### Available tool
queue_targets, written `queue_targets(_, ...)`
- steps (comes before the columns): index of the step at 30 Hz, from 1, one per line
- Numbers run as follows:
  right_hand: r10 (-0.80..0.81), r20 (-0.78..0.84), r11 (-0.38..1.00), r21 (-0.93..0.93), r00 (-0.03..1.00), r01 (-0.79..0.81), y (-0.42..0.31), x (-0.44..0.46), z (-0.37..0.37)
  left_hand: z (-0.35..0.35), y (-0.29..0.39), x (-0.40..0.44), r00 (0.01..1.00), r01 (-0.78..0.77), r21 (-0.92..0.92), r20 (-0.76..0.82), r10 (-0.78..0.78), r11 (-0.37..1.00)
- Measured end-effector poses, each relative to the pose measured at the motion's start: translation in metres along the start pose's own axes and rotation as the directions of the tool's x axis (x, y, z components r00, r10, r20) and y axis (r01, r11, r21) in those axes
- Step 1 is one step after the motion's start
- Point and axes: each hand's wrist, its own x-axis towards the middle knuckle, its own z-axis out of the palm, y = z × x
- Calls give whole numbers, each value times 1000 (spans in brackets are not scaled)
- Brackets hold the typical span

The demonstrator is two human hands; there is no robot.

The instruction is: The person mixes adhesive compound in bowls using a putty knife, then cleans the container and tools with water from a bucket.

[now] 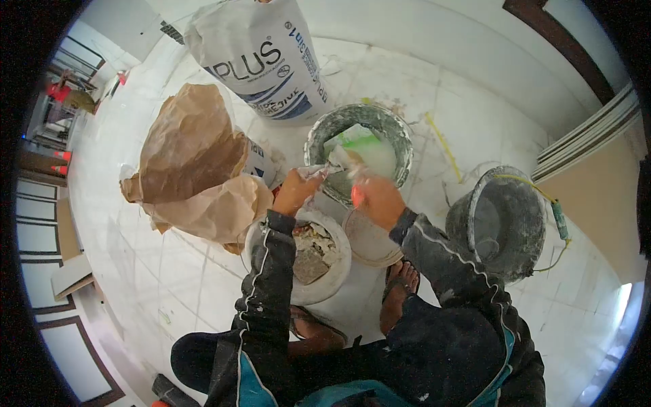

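Note:
Above the near rim of a dark, plaster-smeared bucket point(313, 146), my two hands are close together. My left hand point(296, 192) is closed on a pale, crumpled piece point(313, 172), maybe cloth or plastic. A small red-handled tool point(357, 197) is gripped in my right hand point(380, 202); motion blurs it, and its kind cannot be made out. Inside the bucket are whitish liquid point(378, 159) and a green-and-white packet point(359, 138). Below my left hand stands a white bucket point(339, 275) with rubble and scraps point(313, 254), partly covered by my forearm.
A white adhesive sack point(261, 64) stands behind, with an opened brown paper bag point(193, 152) at left. A round lid point(371, 237) lies by my right foot. Further right are a grey bucket point(498, 224) with a yellow rope handle and stacked panels point(590, 146) against the wall.

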Motion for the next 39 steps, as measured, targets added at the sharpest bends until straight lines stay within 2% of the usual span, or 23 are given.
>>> queue_targets(1, 244, 53, 968, 46, 968, -246, 7, 2, 1, 1, 0, -3, 1000, 7, 3, 0, -7, 1000)
queue_targets(3, 312, 21, 950, -16, 950, -312, 18, 12, -6, 7, 2, -5, 923, -348, 9, -171, 344, 937)
queue_targets(4, 369, -7, 926, -88, 930, -368, 23, 17, -12, 8, 11, -7, 925, -349, 6, -161, 345, 937)
queue_targets(6, 396, 55, 916, -82, 916, -392, 36, 26, -18, 4, 28, -7, 820, -415, 532, -132, 557, 738)
queue_targets(9, 458, 148, 889, -69, 877, -452, 34, 33, -37, 1, 15, -1, 757, -517, 578, -36, 652, 631)
queue_targets(11, 498, 176, 866, -62, 849, -496, 14, 36, -48, 3, 3, -2, 815, -447, 582, -50, 578, 680)
queue_targets(12, 341, -6, 935, 101, 940, -339, -2, 32, -48, 4, -2, -1, 860, -377, 581, -70, 505, 722)
queue_targets(13, 187, -212, 965, 223, 959, -139, -16, 28, -44, 5, -7, 3, 859, -378, 581, -70, 507, 721)
queue_targets(15, 83, -218, 981, 190, 972, -41, -42, 14, -23, 10, -17, 9, 726, -553, 642, 61, 685, 530)
queue_targets(17, -17, -218, 986, 158, 976, 52, -39, 4, -11, 17, -24, 14, 750, -535, 633, 49, 660, 560)
queue_targets(19, 117, 152, 992, 38, 982, -124, -25, 2, -13, 23, -26, 10, 775, -508, 626, 32, 631, 592)
queue_targets(20, 114, 153, 992, 36, 982, -121, -16, 1, -17, 28, -26, 6, 778, -504, 624, 28, 628, 597)
queue_targets(23, 320, 248, 947, -72, 914, -312, -20, 3, -24, 29, -12, -4, 795, -467, 657, 18, 607, 592)
queue_targets(24, 102, 70, 994, -33, 992, -100, -25, -2, -17, 28, -5, -8, 804, -423, 684, -19, 594, 594)
queue_targets(26, -130, -110, 991, -40, 985, 126, -20, -4, -17, 24, 6, -14, 828, -388, 714, -8, 560, 583)
queue_targets(27, 107, 75, 994, -15, 991, -106, -13, -1, -28, 24, 7, -18, 855, -344, 743, -4, 519, 574)
queue_targets(28, 326, 254, 944, -36, 910, -328, -8, 2, -35, 25, 7, -18, 856, -336, 743, -15, 517, 578)
queue_targets(30, 241, 189, 970, -21, 952, -242, -10, 2, -34, 22, 7, -15, 792, -397, 704, -62, 608, 589)
queue_targets(32, 172, 128, 985, -15, 977, -171, -25, -6, -24, 27, 5, -15, 816, -356, 736, -55, 575, 576)
queue_targets(35, -28, -152, 999, 25, 988, 33, -37, -4, -9, 34, -2, -6, 820, -345, 746, -55, 569, 570)
queue_targets(37, 330, 176, 943, -24, 928, -331, -20, 2, -15, 37, -5, -7, 811, -372, 734, -41, 584, 569)
queue_targets(38, 331, 167, 943, -20, 929, -332, -19, 1, -14, 40, -5, -6, 803, -347, 740, -84, 590, 577)
queue_targets(39, 218, 52, 974, 60, 975, -221, -25, 1, -16, 43, -3, -7, 796, -322, 741, -126, 593, 589)
